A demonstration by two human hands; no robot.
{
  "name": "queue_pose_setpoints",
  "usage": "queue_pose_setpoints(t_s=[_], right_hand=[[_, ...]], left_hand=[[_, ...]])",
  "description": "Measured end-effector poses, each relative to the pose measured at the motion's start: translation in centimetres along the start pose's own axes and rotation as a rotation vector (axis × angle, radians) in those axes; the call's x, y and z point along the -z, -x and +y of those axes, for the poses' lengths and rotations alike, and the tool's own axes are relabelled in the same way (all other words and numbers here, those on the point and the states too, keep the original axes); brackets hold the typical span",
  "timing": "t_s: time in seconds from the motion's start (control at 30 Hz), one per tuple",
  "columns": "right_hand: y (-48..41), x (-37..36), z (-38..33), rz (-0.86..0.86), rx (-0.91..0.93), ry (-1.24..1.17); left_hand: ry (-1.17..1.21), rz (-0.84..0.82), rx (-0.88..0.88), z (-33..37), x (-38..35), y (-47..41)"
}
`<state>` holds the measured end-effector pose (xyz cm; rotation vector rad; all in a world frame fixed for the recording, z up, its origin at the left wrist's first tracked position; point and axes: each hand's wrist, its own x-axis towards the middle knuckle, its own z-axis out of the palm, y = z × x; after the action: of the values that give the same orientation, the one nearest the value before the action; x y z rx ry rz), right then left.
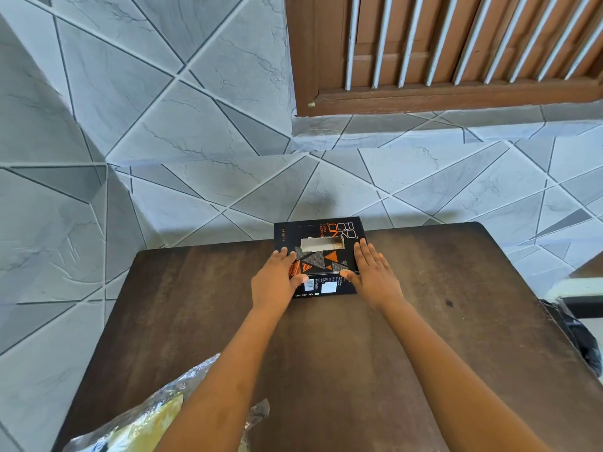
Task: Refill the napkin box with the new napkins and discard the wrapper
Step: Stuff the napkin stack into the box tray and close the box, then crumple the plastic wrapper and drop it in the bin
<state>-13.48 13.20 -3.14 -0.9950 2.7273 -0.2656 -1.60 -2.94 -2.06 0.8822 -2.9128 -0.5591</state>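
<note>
View from a head-worn camera, looking down at a dark brown counter [326, 353] set against a wall of grey tiles with a diagonal pattern.

A black napkin box [321, 230] with orange lettering and triangles lies flat at the far edge of the counter, near the wall. The slot [321, 244] in its top face points up. Something pale shows inside, but it is unclear whether that is a napkin or bare card.

A person's two bare arms reach forward to the box. The left grip [277, 278] rests against the box's left side, with its fingers laid over the edge and its thumb on the top face. The right grip [372, 272] lies against the right side, with its fingers nearly straight and its thumb spread along the near edge. Both grips are apart and pressing on the box. Neither is clamped around it.

At the near left corner of the counter, partly under the left forearm, lies a crinkled clear plastic pack [146, 422] with something yellowish inside. This is probably the new napkins, still wrapped. A black bag [574, 334] hangs past the counter's right edge.

The task appears to be at an early step, steadying or positioning the box. Next, the box probably has to be drawn closer and opened. Then the pack must be unwrapped, the napkins loaded and the wrapper thrown away.
</note>
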Motion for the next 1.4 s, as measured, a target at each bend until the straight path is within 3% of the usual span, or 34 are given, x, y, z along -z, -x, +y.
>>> queue_pose_setpoints(t_s=[0.2,0.4,0.47,0.73,1.03,1.27,1.4], right_hand=[[0.7,1.1,-0.1,-0.009,-0.012,-0.090],[5.9,0.1,-2.7,0.242,0.097,-0.378],[9.4,-1.3,-4.1,0.246,0.155,-0.492],[19.5,-7.3,-6.9,-0.089,0.363,-0.589],[22.5,-9.3,-11.8,-0.380,0.423,-0.471],[24.6,-12.1,-14.5,-0.480,0.353,-0.360],[24.8,-13.1,-16.7,-0.407,0.320,-0.325]], left_hand=[[0.078,-0.140,-0.087,-1.0,0.1,1.6],[0.254,-0.042,-0.052,-2.5,1.0,8.4],[0.280,0.000,0.008,-3.4,1.0,12.3],[0.443,0.141,0.430,-7.0,0.1,29.3],[0.238,0.239,0.781,-10.5,0.0,37.0],[0.319,0.098,0.845,-14.6,0.8,36.4],[0.381,0.046,0.772,-16.9,0.9,35.5]])
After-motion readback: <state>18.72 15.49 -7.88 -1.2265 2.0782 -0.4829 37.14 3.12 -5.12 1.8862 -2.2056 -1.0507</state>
